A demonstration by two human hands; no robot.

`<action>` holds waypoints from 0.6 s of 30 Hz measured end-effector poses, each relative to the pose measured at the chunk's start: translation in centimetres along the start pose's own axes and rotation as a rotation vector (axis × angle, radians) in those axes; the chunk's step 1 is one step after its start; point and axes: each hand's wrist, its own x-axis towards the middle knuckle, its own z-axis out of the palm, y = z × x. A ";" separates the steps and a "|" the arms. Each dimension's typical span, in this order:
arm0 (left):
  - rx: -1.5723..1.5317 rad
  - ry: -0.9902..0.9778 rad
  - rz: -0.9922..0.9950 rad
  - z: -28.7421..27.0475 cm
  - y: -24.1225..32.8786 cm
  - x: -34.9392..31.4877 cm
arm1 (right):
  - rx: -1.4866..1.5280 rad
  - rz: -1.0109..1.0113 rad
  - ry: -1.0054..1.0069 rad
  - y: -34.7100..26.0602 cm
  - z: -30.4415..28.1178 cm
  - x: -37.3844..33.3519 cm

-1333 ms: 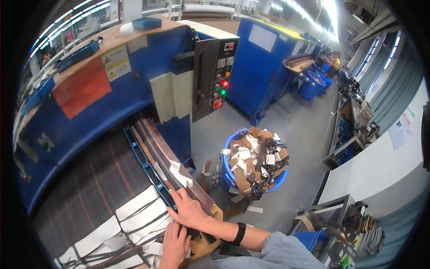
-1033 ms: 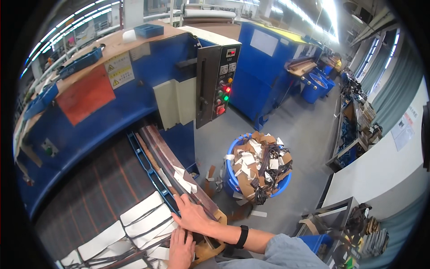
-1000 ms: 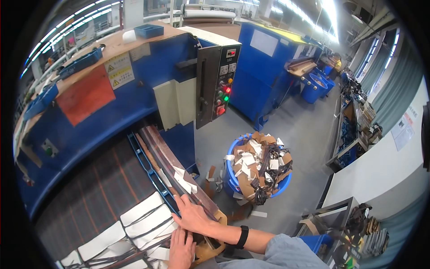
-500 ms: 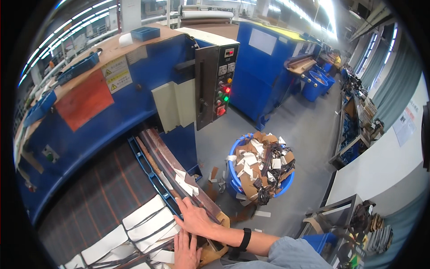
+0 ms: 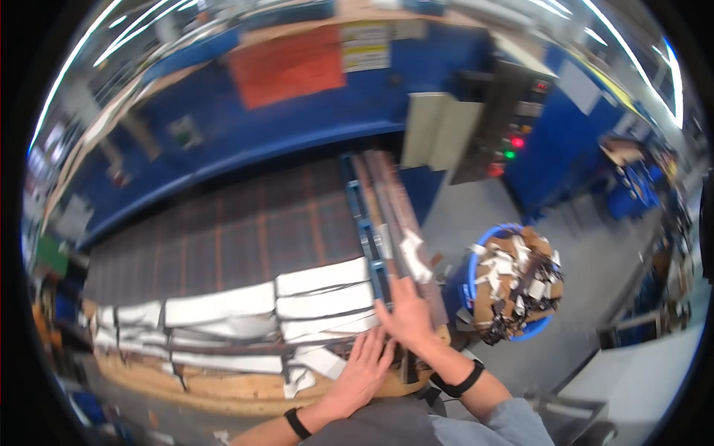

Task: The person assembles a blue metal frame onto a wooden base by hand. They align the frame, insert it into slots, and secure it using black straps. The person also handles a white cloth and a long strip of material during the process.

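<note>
My left hand (image 5: 364,369) lies flat near the front edge of the machine bed, its fingers stretched over dark scrap strips beside a white offcut (image 5: 321,361). Just right of it, my right hand (image 5: 408,318) rests with fingers apart on the near end of a blue slotted rail (image 5: 364,223). Neither hand holds anything that I can see. Left of the hands, white rectangular pieces (image 5: 327,302) lie in rows among dark strips on the bed. Behind them spreads a dark sheet with orange lines (image 5: 238,223). The picture is somewhat blurred.
A blue tub (image 5: 471,276) heaped with brown, white and black scraps stands on the floor to the right. The blue machine body (image 5: 297,126) spans the back. Its control panel (image 5: 513,126) has red and green lights. A wooden edge (image 5: 223,392) borders the bed's front.
The view has swung left, so the bed's whole front and the left forearm now show. Both hands stay near the blue rail's near end, with the left still beside the right.
</note>
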 end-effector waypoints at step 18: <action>-0.228 0.037 -0.089 -0.4 -0.4 -0.4 | -0.097 -0.020 -0.067 -0.5 -1.8 2.2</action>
